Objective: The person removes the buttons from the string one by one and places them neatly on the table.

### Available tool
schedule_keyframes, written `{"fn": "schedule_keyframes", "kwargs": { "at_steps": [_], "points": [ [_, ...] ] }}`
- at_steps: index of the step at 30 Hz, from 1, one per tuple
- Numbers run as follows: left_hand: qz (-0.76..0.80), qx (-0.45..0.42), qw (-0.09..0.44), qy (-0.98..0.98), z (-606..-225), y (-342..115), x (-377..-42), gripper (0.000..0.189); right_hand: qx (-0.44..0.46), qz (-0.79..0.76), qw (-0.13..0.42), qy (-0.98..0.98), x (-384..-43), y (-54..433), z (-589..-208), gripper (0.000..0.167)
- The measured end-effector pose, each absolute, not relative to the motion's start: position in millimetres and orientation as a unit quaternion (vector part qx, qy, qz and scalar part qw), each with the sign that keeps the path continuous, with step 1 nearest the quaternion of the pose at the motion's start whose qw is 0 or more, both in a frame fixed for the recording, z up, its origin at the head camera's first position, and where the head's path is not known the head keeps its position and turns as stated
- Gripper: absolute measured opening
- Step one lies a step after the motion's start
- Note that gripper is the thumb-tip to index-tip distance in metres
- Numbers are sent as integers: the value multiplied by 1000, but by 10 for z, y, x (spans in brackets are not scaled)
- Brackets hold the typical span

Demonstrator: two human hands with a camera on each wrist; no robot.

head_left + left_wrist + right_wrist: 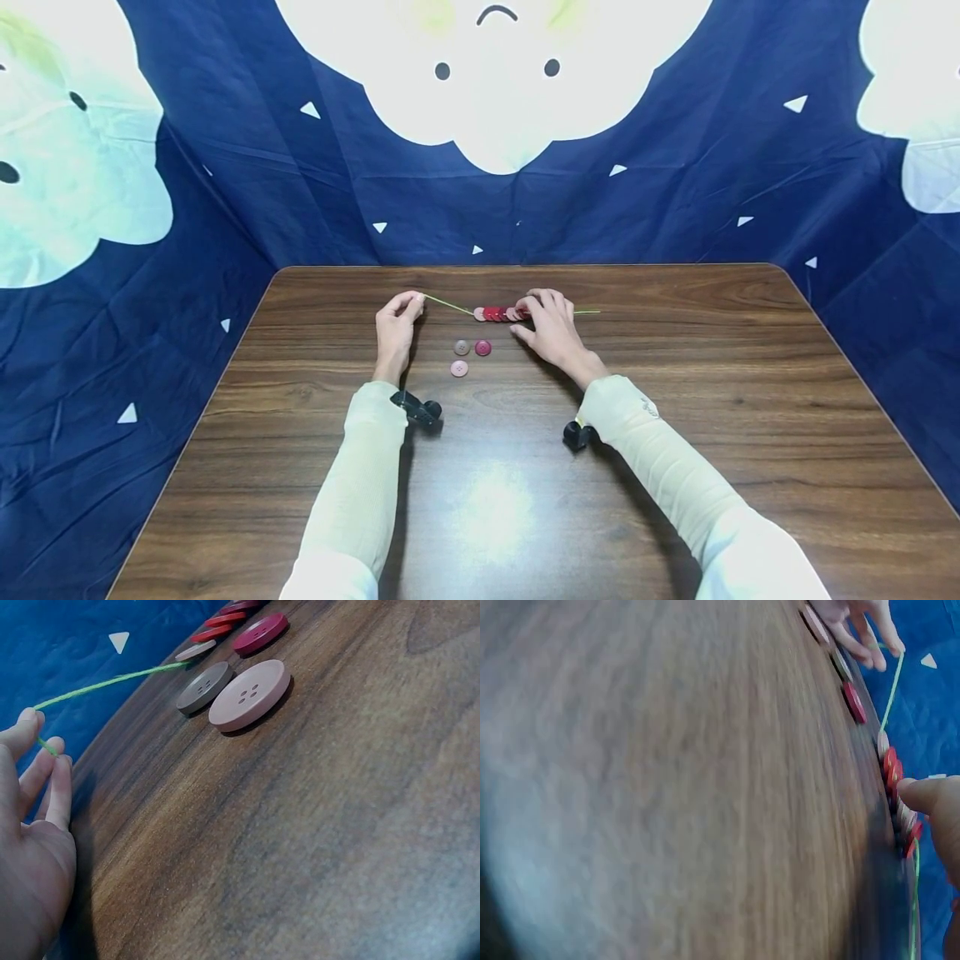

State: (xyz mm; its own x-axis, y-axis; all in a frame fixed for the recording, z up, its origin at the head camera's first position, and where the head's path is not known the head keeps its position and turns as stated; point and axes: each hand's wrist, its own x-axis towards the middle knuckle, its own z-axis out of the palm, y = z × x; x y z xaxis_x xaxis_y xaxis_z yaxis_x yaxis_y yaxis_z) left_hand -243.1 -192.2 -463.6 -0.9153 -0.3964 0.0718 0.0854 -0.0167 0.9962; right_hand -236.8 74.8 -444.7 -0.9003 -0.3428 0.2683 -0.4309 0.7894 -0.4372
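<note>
In the head view a row of red and pink buttons (495,314), overlapping and threaded on a green string (448,302), lies near the table's far side. My left hand (397,327) pinches the string beyond the row's left end, drawing it into a straight, slightly raised line. At the other end, my right hand (553,330) rests its fingers on the buttons, partly hiding them, and the thumb (919,793) is beside the row. Some string emerges right of that hand. Nearer me lie a grey-brown button (462,347), a dark pink button (483,347) and a light pink button (459,368).
The brown wooden table (480,467) has rounded far corners. A blue cloth (517,217) with white cloud shapes hangs behind and beside it. Black wrist cameras sit on both sleeves, the left camera (417,408) close above the tabletop.
</note>
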Motion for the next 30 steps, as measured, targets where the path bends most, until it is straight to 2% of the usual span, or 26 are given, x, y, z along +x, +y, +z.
{"fn": "schedule_keyframes", "kwargs": {
  "at_steps": [17,23,30],
  "points": [
    [-696,113,169,-689,-4643,-1925,-2437,16,172,220,63,-958,-2476,839,-4486,37],
    [-700,109,152,-689,-4532,-1911,-2369,23,169,215,53,-960,-2494,846,-4480,33],
    [-697,118,157,-690,-4642,-1934,-2437,25,163,221,50,-960,-2506,847,-4480,29]
  ]
}}
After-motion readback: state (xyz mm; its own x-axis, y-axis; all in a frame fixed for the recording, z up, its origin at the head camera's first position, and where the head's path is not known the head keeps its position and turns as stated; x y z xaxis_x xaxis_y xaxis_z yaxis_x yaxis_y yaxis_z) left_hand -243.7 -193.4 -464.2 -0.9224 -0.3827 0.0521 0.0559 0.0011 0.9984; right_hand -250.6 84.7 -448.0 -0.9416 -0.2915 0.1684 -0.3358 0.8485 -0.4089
